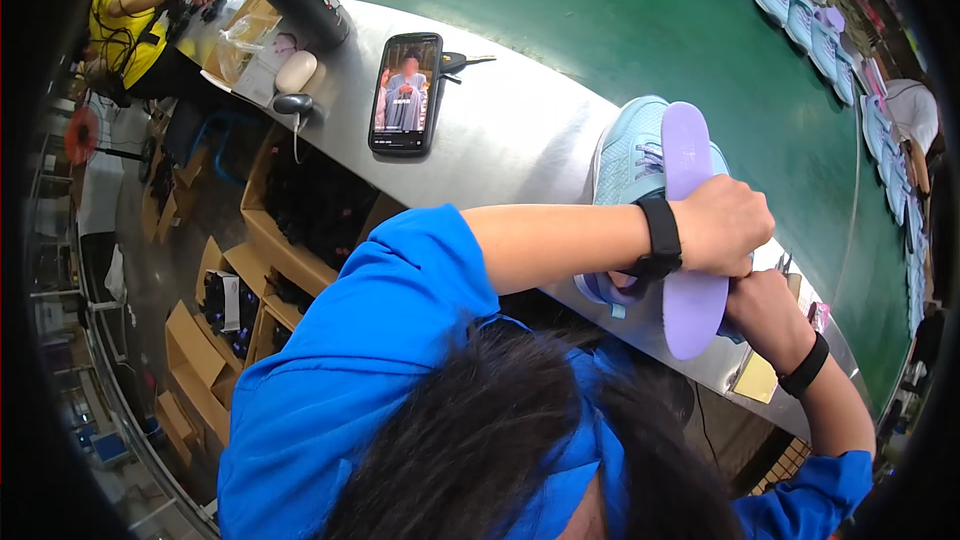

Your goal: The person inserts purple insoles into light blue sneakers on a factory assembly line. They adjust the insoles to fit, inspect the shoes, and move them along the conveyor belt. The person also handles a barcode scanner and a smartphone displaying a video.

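2 hands, left hand (pixel 722 225) and right hand (pixel 765 305), grip a purple insole (pixel 688 155) entering a blue shoe (pixel 628 155).

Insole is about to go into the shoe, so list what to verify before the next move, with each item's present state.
1. Left hand grips the purple insole: ok, its fingers wrap across the middle.
2. Right hand steadies the light blue shoe: cannot tell, the insole and left hand cover the contact.
3. Shoe rests on the metal counter: ok, though close to the near edge.
4. Insole lined up lengthwise with the shoe: ok, it lies along it.
5. Shoe opening free of laces: cannot tell, hidden.
6. Phone apart from the work: ok.
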Tool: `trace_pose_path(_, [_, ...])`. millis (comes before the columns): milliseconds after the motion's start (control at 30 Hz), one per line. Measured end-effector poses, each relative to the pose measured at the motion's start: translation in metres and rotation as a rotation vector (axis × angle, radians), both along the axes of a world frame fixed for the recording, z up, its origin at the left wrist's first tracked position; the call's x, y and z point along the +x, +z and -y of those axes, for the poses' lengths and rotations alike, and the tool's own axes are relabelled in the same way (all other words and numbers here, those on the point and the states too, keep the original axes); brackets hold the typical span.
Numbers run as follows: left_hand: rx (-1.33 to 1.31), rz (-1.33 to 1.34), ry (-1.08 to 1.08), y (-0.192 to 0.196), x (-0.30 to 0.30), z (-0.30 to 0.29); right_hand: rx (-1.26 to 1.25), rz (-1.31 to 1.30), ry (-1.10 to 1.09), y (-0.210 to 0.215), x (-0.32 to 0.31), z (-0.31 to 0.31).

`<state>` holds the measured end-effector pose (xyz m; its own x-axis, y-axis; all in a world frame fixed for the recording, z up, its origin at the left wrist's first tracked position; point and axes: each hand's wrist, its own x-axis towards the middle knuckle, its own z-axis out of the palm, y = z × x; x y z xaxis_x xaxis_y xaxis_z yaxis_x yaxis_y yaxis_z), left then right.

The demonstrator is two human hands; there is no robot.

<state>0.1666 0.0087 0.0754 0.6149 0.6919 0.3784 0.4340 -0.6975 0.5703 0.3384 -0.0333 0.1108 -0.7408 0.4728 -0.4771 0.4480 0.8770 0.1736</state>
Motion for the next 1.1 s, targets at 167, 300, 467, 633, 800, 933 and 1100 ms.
trace_pose_path(167, [-0.025, 0.055, -0.119, 0.001, 0.011, -0.008, -0.068, -0.123, 0.113, 0.004, -0.002, 0.003])
trace_pose_path(300, [-0.076, 0.029, -0.088, -0.005, 0.006, -0.011, -0.096, 0.041, 0.313, -0.011, 0.005, -0.019])
trace_pose_path(467, [-0.072, 0.051, -0.097, -0.003, 0.012, -0.009, -0.096, 0.101, 0.373, -0.024, 0.027, -0.021])
trace_pose_path(633, [-0.079, 0.031, -0.07, -0.001, 0.016, -0.009, 0.05, -0.12, 0.302, -0.029, 0.026, -0.015])
trace_pose_path(800, [-0.07, -0.016, -0.048, -0.001, 0.018, -0.007, 0.214, -0.151, 0.245, -0.024, 0.011, -0.003])
trace_pose_path(933, [-0.036, 0.035, -0.05, -0.004, 0.018, -0.005, 0.215, -0.102, 0.132, -0.041, 0.021, 0.002])
trace_pose_path(1100, [-0.065, 0.045, -0.066, 0.001, 0.013, -0.004, 0.127, -0.182, -0.044, -0.036, 0.026, 0.003])
